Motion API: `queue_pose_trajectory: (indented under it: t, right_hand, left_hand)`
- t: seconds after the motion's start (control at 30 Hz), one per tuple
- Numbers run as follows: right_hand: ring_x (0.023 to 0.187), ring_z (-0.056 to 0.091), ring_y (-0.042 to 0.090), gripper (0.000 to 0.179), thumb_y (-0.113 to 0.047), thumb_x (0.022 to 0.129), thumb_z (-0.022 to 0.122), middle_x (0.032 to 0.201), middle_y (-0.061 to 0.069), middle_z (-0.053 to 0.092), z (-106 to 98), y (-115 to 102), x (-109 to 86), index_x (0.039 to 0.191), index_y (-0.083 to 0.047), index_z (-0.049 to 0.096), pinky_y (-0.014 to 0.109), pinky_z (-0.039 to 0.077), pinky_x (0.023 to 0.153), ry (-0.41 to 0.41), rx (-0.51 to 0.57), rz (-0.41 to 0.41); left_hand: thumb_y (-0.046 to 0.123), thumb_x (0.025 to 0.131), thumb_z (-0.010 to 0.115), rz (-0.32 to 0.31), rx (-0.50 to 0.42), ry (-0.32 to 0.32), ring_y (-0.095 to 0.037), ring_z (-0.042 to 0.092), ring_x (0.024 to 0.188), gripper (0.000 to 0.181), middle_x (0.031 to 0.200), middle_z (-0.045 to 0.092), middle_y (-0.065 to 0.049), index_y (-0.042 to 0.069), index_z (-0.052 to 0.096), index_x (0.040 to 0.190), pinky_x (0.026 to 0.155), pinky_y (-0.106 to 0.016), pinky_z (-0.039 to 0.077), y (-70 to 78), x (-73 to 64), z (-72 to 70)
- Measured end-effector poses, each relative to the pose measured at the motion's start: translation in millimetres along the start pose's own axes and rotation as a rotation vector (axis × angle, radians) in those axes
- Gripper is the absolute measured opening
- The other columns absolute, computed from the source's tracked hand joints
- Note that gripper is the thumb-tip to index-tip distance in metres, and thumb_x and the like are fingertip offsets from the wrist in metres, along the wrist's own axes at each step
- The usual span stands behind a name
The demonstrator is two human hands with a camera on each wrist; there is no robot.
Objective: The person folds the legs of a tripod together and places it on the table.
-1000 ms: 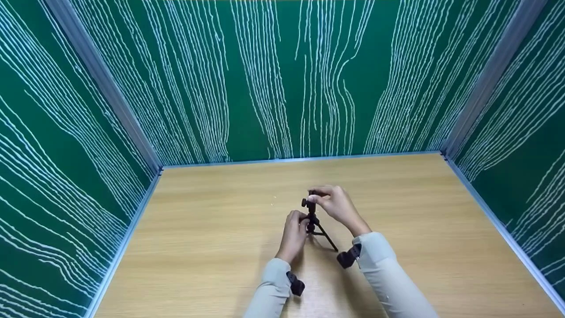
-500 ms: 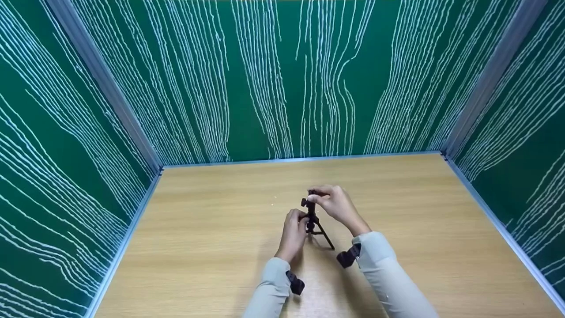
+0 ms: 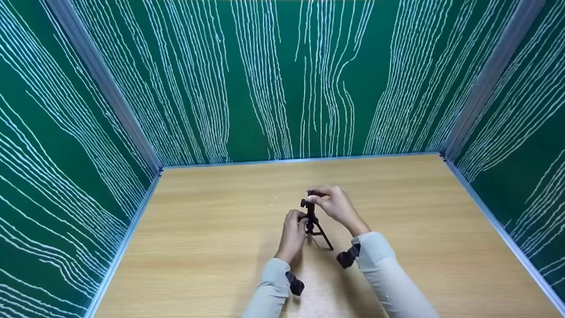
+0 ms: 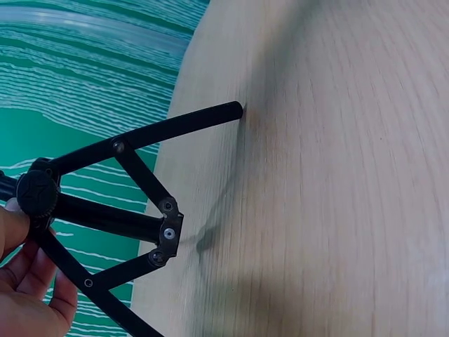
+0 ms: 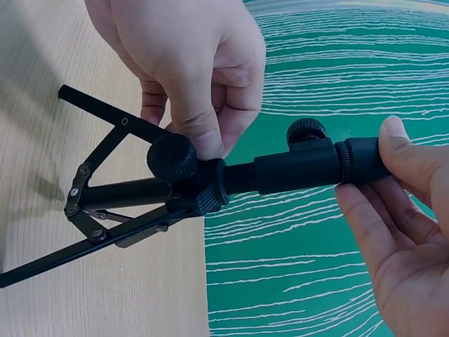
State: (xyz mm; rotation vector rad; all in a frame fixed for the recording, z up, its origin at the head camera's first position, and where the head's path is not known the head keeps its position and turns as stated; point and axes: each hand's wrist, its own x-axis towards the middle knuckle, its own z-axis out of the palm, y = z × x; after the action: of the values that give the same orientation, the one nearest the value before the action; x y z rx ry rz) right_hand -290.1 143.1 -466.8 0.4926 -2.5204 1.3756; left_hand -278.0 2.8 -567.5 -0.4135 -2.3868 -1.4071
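A small black tripod stands upright on the wooden table with its legs spread. My left hand grips its collar where the legs join; in the right wrist view, the left thumb lies beside a round knob. My right hand pinches the top end of the centre column between thumb and fingers. Just below that, a smaller ridged knob sticks out from the column. The left wrist view shows the hinged braces extended, with one leg tip at the table surface.
The wooden table spreads around the tripod. Green panels with wavy white lines rise at the back and both sides, joined by grey corner posts. A few tiny pale specks lie beyond the left hand.
The tripod's visible leg has shifted slightly left and inward over the last second. Both hands keep nearly the same place and hold.
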Motion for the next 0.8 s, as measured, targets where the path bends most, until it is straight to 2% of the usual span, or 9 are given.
queue_pose_trajectory:
  t: [0.53,0.8]
  right_hand:
    - [0.101,0.068,0.031,0.027,-0.013,0.085,0.072,0.112,0.018,0.07,-1.0,0.2,0.8,0.109,-0.003,0.071,0.042,0.055,0.09,-0.014,-0.002,0.003]
    - [0.102,0.067,0.033,0.024,-0.011,0.084,0.072,0.109,0.018,0.071,-2.5,-1.7,2.0,0.107,-0.001,0.072,0.045,0.054,0.09,-0.001,-0.018,-0.033]
  left_hand:
    - [0.004,0.093,0.056,-0.017,-0.025,0.021,-0.019,0.055,0.092,0.006,0.096,0.058,-0.008,-0.001,0.058,0.096,0.081,-0.029,0.05,3.6,1.3,-1.8]
    - [0.003,0.093,0.056,-0.023,-0.037,0.033,-0.019,0.055,0.093,0.005,0.096,0.058,-0.008,0.0,0.058,0.096,0.081,-0.028,0.051,5.8,2.3,-1.6]
